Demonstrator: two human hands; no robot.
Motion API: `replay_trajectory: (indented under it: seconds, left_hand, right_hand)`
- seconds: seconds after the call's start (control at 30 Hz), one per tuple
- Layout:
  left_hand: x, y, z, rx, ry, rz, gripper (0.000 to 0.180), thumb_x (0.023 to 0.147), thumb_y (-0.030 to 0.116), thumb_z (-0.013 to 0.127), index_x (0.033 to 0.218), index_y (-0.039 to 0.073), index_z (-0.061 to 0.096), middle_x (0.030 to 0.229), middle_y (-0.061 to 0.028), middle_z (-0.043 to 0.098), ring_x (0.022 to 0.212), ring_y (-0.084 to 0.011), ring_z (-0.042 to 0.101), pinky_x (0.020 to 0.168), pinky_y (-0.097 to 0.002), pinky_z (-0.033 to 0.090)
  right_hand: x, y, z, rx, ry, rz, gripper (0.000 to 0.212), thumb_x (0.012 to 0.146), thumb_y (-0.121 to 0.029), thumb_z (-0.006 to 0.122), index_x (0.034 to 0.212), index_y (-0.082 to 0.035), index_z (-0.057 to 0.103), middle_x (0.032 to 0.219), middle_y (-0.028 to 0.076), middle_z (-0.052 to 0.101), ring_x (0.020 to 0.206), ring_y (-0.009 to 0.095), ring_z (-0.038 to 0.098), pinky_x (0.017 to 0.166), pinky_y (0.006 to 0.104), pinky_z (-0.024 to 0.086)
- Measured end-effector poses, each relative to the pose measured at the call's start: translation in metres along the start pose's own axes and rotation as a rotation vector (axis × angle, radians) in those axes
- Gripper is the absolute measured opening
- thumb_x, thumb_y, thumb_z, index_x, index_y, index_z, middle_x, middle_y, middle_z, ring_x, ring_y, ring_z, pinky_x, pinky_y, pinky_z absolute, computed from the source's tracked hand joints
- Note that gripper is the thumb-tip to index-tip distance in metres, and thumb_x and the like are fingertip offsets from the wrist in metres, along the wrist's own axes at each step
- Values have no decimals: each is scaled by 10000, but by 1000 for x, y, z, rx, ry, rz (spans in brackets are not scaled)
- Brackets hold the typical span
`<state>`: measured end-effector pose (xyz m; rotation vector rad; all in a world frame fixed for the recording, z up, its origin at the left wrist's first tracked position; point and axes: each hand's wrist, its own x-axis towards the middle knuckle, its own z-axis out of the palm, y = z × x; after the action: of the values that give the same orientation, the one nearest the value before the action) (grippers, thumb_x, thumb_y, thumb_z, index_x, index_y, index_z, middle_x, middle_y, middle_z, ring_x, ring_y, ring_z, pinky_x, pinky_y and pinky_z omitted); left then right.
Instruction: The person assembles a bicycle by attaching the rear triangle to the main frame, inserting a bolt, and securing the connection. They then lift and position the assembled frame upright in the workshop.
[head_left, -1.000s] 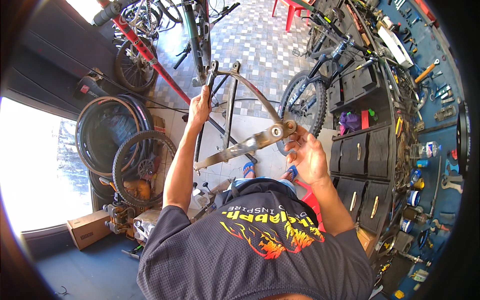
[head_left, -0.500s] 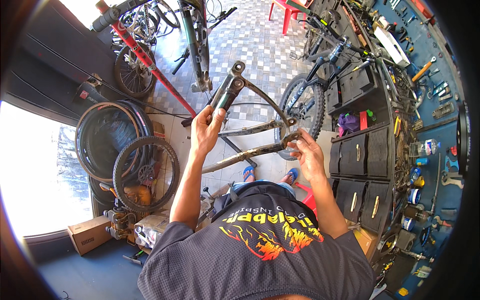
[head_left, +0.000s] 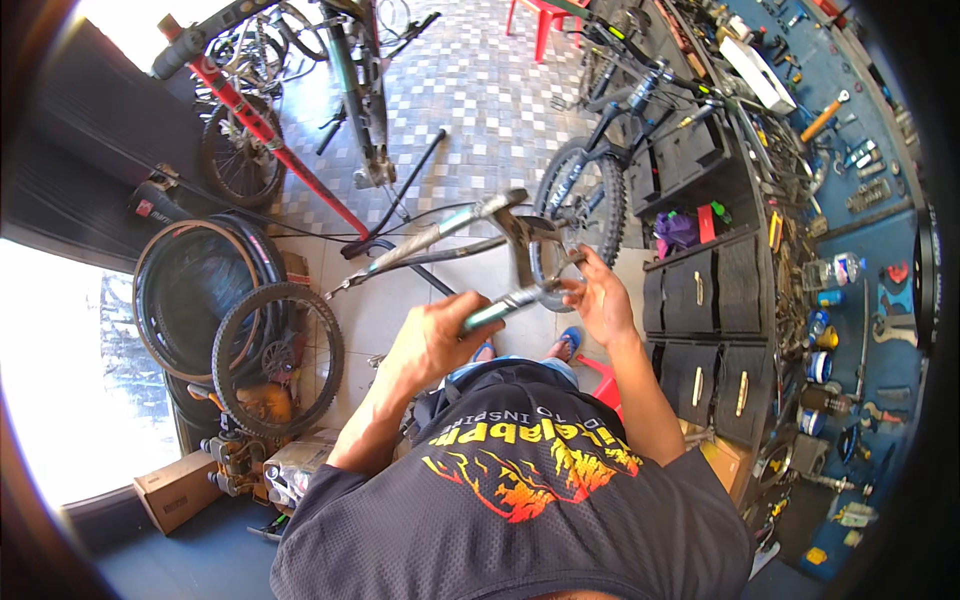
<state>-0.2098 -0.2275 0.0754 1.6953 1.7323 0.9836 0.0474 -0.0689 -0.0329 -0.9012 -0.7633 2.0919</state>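
Both my hands hold a bicycle rear triangle (head_left: 519,255), a worn frame piece in dark green, grey and bare metal, above the floor in front of my shirt. My left hand (head_left: 430,343) is closed round its near green tube. On the other side my right hand (head_left: 603,302) pinches the piece near the right end of that tube; the exact contact is partly hidden behind the fingers. The long tubes point away to the left. Beyond, a dark green bicycle front frame (head_left: 352,110) hangs at the red repair stand (head_left: 262,130).
Loose tyres (head_left: 150,300) and a knobby-tyred wheel (head_left: 225,340) stand at the left. A mountain bike (head_left: 590,190) leans by the black drawer cabinet (head_left: 705,300) at the right. Tools hang on the blue wall board (head_left: 865,110). A red stool (head_left: 605,385) is near my legs.
The rear triangle has been turned over and lowered toward me; its long tubes now point up and left. Both hands stay on it, the left one lower and nearer my body.
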Motion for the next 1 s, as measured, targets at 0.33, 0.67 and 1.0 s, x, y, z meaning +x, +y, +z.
replay_trajectory:
  seconds: [0.33,0.67,1.0]
  left_hand:
    - [2,24,28,188,-347,382,433,779,-10,659,1193,107,613,936,-121,676,838,-383,700,712,-477,566]
    - [-8,17,38,296,-336,419,431,777,-9,655,1182,138,647,917,-148,654,832,-383,693,694,-516,549]
    - [-10,-43,32,-131,52,-359,154,989,129,715,1084,51,622,718,-56,614,548,-123,542,514,-326,426]
  right_hand:
    - [50,-63,18,259,-341,-68,728,977,-479,616,1513,-7,477,1424,93,596,840,152,580,775,278,511]
    - [57,-86,44,241,-427,-127,662,1028,-488,580,1480,-14,485,1398,77,590,741,191,653,726,360,559]
    - [21,0,-81,-468,-55,115,805,1055,-527,585,1633,-33,318,1438,197,626,824,161,694,710,301,554]
